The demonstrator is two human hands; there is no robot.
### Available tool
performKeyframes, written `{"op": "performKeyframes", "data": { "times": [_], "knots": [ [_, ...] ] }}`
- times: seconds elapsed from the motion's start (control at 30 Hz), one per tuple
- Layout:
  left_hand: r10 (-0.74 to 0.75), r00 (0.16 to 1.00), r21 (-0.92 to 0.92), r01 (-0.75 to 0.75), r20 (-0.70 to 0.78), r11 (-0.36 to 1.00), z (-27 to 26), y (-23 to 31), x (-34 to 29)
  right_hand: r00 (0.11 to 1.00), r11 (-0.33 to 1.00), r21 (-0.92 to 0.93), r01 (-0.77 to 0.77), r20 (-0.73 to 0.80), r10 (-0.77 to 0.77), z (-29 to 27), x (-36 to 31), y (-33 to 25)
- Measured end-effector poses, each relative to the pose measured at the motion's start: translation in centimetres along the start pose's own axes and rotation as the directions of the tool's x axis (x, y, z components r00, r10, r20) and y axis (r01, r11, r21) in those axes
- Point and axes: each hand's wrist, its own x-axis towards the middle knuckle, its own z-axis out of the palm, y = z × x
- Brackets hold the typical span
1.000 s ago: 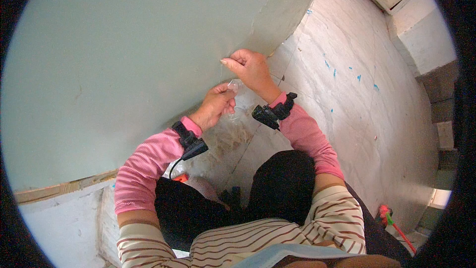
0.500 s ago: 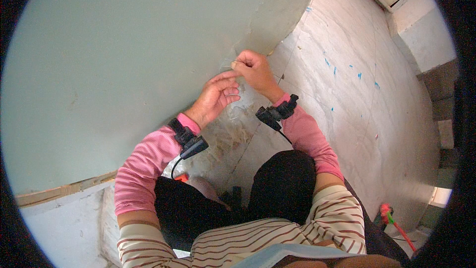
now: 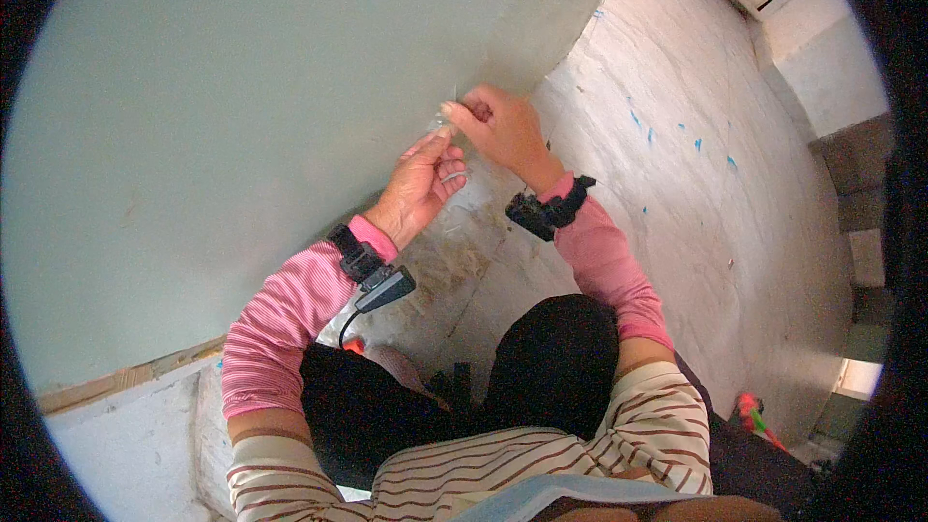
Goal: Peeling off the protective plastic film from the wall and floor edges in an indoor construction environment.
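Observation:
A small piece of clear film [image 3: 440, 122], perhaps tape, shows at my fingertips in front of the grey-green panel [image 3: 242, 116]. My left hand [image 3: 421, 184] pinches its lower end between thumb and forefinger, with the other fingers loosely curled. Just above and to the right, my right hand [image 3: 505, 132] has its thumb and bent forefinger closed at the film's upper end. The two hands almost touch. Exactly where the film ends is hard to make out.
Pale marble-look floor [image 3: 667, 213] with scattered blue scraps [image 3: 698, 145] spreads to the right. Brownish smears [image 3: 449, 266] mark the floor below my hands. A red and green handled tool [image 3: 749, 411] lies at lower right. My knees [image 3: 551, 358] are bent close beneath.
My right hand has shifted slightly up, its wrist turning. My left thumb has come up against the forefinger, which pointed straight out before. More of the clear film shows between the hands.

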Motion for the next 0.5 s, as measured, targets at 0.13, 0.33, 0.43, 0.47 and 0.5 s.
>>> {"op": "performKeyframes", "data": {
  "times": [0.13, 0.33, 0.43, 0.47, 0.5],
  "knots": [
    [0.007, 1.000, 0.008, -0.007, 0.003, 1.000, 0.1, -0.2, 0.2, 0.994, 0.995, -0.005, 0.100, 0.052, -0.099, -0.2, 1.5, 0.5],
    [0.038, 0.999, 0.099, -0.037, -0.003, 0.994, -0.3, -0.7, 0.1, 0.996, 0.937, 0.347, -0.034, 0.087, 0.004, 1.1, 0.0, 3.8],
    [0.033, 0.999, 0.128, -0.034, 0.008, 0.991, -0.5, -1.0, 0.3, 0.993, 0.889, 0.443, -0.116, 0.082, 0.088, 1.2, -0.5, 3.8],
    [0.023, 1.000, 0.126, -0.024, 0.012, 0.992, -0.5, -1.1, 0.3, 0.991, 0.882, 0.452, -0.134, 0.072, 0.114, 1.1, -0.5, 3.6],
    [0.021, 1.000, 0.126, -0.022, 0.013, 0.992, -0.6, -1.1, 0.3, 0.991, 0.882, 0.452, -0.135, 0.070, 0.115, 1.0, -0.3, 3.5]
  ]
}}
